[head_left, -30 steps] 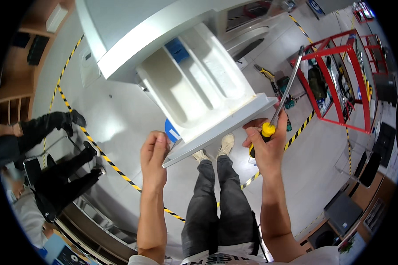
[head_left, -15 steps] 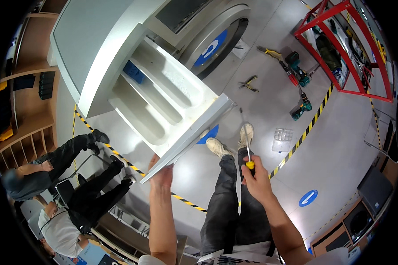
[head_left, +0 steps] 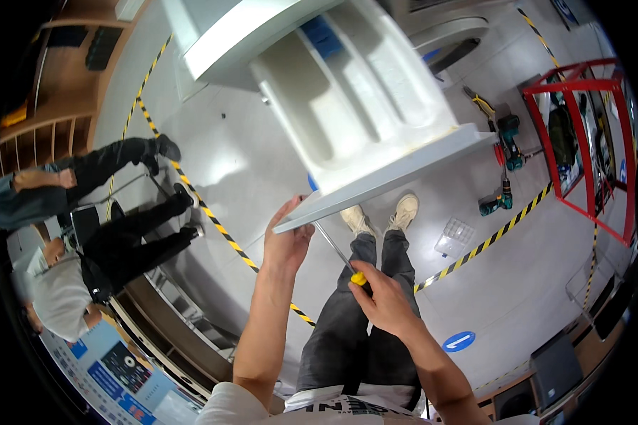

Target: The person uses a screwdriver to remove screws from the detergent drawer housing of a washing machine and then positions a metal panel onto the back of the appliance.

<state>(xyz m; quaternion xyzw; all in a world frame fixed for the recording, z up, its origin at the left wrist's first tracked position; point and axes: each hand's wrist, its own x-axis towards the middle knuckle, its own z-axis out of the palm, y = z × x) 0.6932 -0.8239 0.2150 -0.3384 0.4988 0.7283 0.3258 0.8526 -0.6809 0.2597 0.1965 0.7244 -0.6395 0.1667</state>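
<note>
A white detergent drawer with a grey front panel juts out of a pale washing machine. Inside it are long compartments, one with a blue insert. My left hand grips the panel's left end, with the thumb and fingers around its edge. In my right hand is a screwdriver with a yellow and black handle. Its metal shaft slants up and left to the panel's underside beside my left fingers. The panel hides the tip, so I cannot tell what it touches.
On the grey floor at right lie two cordless drills, yellow-handled pliers and a clear compartment box. A red-framed tool rack stands beyond. Two people sit at left, past striped floor tape. My shoes are below the drawer.
The view has shifted, bringing the drawer nearer. My right hand has moved left, taking the screwdriver from open space to under the panel's left end. My left hand still grips that end.
</note>
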